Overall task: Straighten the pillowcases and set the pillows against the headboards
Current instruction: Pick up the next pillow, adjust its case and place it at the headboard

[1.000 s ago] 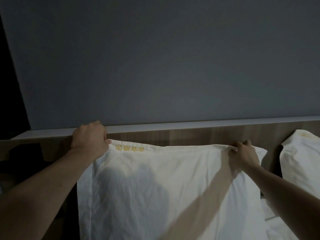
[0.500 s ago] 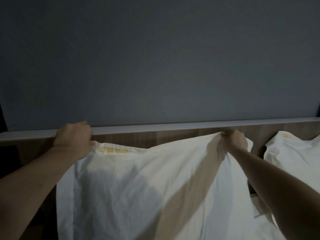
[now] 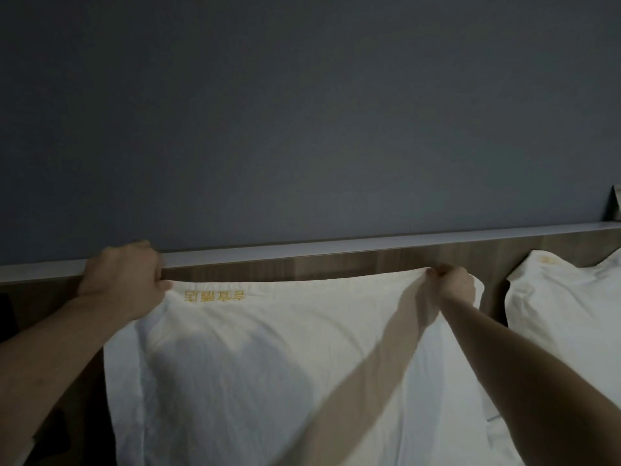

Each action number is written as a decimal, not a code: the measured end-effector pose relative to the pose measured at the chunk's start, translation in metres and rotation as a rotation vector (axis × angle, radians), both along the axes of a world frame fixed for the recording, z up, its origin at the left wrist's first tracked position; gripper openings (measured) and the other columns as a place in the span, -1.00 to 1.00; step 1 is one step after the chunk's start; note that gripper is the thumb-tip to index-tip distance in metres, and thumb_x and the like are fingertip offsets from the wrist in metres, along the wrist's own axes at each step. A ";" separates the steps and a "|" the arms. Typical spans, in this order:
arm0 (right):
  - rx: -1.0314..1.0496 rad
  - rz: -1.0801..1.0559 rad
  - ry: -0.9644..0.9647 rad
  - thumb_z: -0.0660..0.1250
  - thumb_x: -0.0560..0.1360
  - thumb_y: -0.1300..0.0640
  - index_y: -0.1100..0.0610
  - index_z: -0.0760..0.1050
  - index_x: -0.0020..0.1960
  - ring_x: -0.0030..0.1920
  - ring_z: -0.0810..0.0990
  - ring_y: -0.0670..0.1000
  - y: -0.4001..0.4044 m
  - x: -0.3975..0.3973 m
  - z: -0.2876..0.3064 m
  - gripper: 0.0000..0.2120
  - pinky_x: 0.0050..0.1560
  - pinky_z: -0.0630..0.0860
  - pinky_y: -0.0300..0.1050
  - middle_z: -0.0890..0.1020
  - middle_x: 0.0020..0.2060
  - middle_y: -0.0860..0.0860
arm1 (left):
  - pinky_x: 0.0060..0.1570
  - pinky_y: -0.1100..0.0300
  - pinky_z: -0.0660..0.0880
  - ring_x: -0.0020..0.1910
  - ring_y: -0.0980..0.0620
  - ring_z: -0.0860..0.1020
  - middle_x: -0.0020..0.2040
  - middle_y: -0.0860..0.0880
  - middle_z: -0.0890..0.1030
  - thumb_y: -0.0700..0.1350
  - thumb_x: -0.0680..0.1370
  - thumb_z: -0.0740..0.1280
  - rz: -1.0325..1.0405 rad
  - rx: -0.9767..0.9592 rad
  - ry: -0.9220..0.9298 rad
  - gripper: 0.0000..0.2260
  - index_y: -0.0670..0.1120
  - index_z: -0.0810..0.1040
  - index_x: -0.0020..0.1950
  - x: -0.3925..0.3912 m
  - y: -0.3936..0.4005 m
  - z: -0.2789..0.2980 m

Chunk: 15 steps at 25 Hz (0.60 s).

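A white pillow in a pillowcase with yellow embroidered lettering near its top edge stands against the wooden headboard. My left hand grips the pillowcase's top left corner, fingers curled round the cloth. My right hand pinches the top right corner and holds it up level with the left. The top edge runs almost straight between both hands. A second white pillow leans on the headboard to the right.
A pale ledge caps the headboard below a dark grey wall. A small object stands on the ledge at the far right. A dark gap lies left of the pillow.
Both hands have lifted the pillowcase's top corners and pulled the top edge taut and level. The camera view has shifted, so the second pillow shows more.
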State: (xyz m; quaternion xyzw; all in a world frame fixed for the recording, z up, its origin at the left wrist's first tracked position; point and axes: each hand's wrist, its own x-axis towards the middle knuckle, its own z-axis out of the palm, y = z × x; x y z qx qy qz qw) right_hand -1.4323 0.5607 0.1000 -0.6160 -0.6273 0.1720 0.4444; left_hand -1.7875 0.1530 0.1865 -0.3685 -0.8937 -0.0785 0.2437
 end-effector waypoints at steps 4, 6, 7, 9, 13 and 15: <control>0.017 0.053 0.019 0.39 0.57 0.04 0.07 0.68 0.23 0.17 0.65 0.28 0.002 -0.003 0.001 -0.73 0.18 0.56 0.05 0.69 0.18 0.20 | -0.18 0.13 0.55 -0.25 0.04 0.52 -0.22 0.08 0.46 0.18 0.48 0.48 -0.013 0.016 0.050 -0.69 0.07 0.43 -0.25 -0.003 0.001 -0.002; 0.046 0.048 -0.017 0.35 0.58 0.09 0.11 0.55 0.34 0.22 0.60 0.32 0.005 -0.001 -0.006 -0.66 0.21 0.53 0.11 0.54 0.34 0.22 | -0.23 0.15 0.46 -0.26 0.05 0.51 -0.22 0.08 0.46 0.17 0.48 0.48 -0.019 0.007 0.067 -0.67 0.07 0.39 -0.25 -0.004 0.001 -0.003; 0.041 0.034 -0.045 0.31 0.60 0.12 0.14 0.47 0.41 0.27 0.56 0.34 0.008 0.004 -0.009 -0.61 0.26 0.50 0.15 0.46 0.41 0.22 | -0.24 0.15 0.43 -0.26 0.05 0.50 -0.22 0.07 0.45 0.16 0.48 0.48 -0.024 0.006 0.075 -0.67 0.07 0.38 -0.25 -0.004 0.002 -0.003; 0.012 0.049 -0.167 0.25 0.61 0.15 0.16 0.31 0.53 0.39 0.48 0.35 0.018 0.015 -0.019 -0.51 0.36 0.45 0.21 0.35 0.53 0.20 | -0.24 0.14 0.42 -0.25 0.04 0.50 -0.22 0.07 0.44 0.15 0.48 0.49 -0.025 0.003 0.087 -0.66 0.06 0.37 -0.26 -0.004 0.002 -0.004; -0.042 0.150 -0.341 0.32 0.56 0.14 -0.02 0.01 0.67 0.45 0.43 0.35 0.025 0.022 -0.037 -0.22 0.30 0.49 0.21 0.06 0.68 0.06 | -0.23 0.15 0.41 -0.23 0.05 0.50 -0.20 0.05 0.45 0.13 0.51 0.47 -0.012 -0.008 0.088 -0.67 0.05 0.37 -0.24 -0.002 0.002 -0.003; -0.007 0.158 -0.351 0.33 0.58 0.12 -0.06 -0.04 0.68 0.46 0.41 0.35 0.022 0.016 -0.038 -0.19 0.27 0.51 0.21 -0.02 0.69 0.06 | -0.22 0.15 0.40 -0.23 0.04 0.50 -0.20 0.05 0.45 0.12 0.52 0.47 -0.014 0.000 0.086 -0.68 0.05 0.38 -0.23 -0.002 0.001 -0.002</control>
